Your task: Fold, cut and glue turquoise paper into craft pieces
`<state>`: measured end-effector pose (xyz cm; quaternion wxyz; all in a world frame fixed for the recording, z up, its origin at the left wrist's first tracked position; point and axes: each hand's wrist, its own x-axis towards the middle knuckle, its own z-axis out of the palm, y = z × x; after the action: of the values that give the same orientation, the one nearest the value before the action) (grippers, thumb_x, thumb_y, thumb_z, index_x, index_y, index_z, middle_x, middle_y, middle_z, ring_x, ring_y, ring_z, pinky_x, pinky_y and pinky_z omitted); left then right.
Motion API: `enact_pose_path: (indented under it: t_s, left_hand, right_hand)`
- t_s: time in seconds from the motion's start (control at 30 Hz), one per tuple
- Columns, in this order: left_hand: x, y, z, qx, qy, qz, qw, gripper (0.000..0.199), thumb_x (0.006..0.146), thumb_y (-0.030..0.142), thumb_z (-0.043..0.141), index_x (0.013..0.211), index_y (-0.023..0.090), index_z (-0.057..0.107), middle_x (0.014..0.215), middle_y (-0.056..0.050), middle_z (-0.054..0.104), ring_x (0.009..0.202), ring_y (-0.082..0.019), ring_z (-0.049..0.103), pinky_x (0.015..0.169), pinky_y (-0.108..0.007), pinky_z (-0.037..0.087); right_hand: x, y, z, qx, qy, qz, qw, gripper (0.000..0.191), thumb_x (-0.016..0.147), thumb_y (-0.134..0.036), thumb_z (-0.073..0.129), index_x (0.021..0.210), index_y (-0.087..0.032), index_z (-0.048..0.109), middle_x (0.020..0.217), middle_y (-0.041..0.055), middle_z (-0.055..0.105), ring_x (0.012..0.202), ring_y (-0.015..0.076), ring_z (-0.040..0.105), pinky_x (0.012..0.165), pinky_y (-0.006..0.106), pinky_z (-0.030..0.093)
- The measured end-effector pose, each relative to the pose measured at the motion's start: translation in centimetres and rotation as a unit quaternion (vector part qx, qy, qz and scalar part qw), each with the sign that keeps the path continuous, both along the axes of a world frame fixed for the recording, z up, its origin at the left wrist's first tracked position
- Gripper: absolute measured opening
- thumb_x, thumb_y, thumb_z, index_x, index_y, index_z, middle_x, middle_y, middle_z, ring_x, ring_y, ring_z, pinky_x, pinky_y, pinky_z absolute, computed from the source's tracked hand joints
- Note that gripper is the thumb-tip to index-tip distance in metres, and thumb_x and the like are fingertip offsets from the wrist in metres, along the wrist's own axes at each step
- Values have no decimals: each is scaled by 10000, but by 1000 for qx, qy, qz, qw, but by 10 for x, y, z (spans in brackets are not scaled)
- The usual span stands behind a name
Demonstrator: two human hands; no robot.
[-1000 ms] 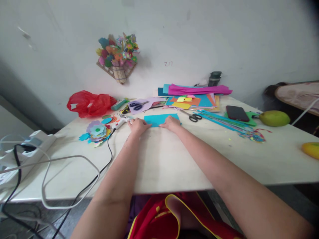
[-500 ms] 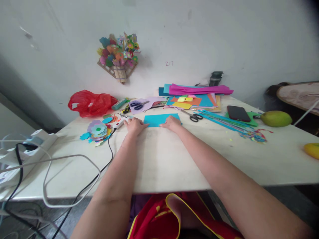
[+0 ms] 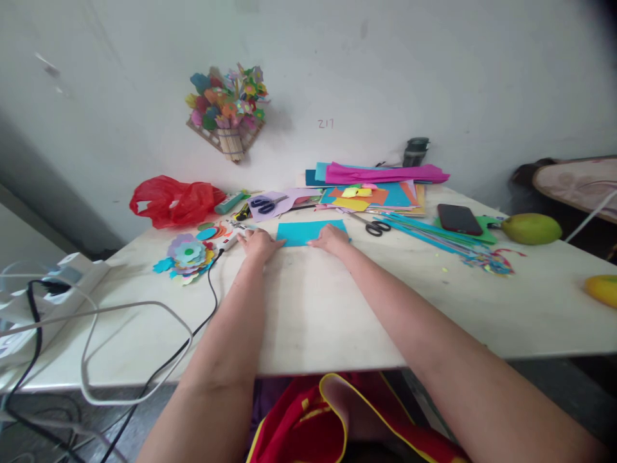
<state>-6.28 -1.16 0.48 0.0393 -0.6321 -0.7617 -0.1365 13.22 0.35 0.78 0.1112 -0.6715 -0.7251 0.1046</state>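
Observation:
A bright blue sheet of paper lies flat on the table in front of me. At its lower left corner is my left hand, thumb touching the paper and fingers apart, stretched toward a white glue gun. My right hand rests on the paper's right part, fingers curled, thumb along the near edge; the fingertips are partly hidden. Left of the glue gun lies a stack of coloured paper flowers. Black-handled scissors lie just right of the paper.
Behind are purple paper with dark blue scissors, coloured sheets and a red plastic bag. To the right lie paper strips, a phone and a green mango. Cables and a power strip occupy the left.
Both hands and the blue paper keep nearly the same place. The whole view has shifted very slightly.

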Motion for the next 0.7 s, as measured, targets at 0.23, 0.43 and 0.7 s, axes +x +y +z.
enact_pose_path:
  t_s: [0.23,0.43,0.7]
  left_hand:
    - [7,-6,6,-4,45,40,998,480,697,652,483,770,225,690,1189,-152,553,1194,-407,328,994,-619,73]
    - [24,-9,16,25,99,9,995,309,745,452,565,900,194,634,1045,-149,614,1101,-331,450,922,-466,310]
    - [43,-8,11,-43,37,-57,997,352,788,124,431,1128,209,466,1103,-113,594,983,-248,580,755,-327,436]
  right_hand:
    - [0,1,-2,9,5,-4,1000,506,691,-569,606,1014,-183,656,1035,125,650,992,245,600,762,300,446]
    - [-1,4,-3,8,3,-6,1000,537,685,-578,615,1044,-180,646,1040,129,648,987,243,603,750,292,451]
    - [-2,6,-5,4,5,-7,1000,570,668,-608,605,1036,-174,649,1035,131,652,997,255,601,777,308,454]
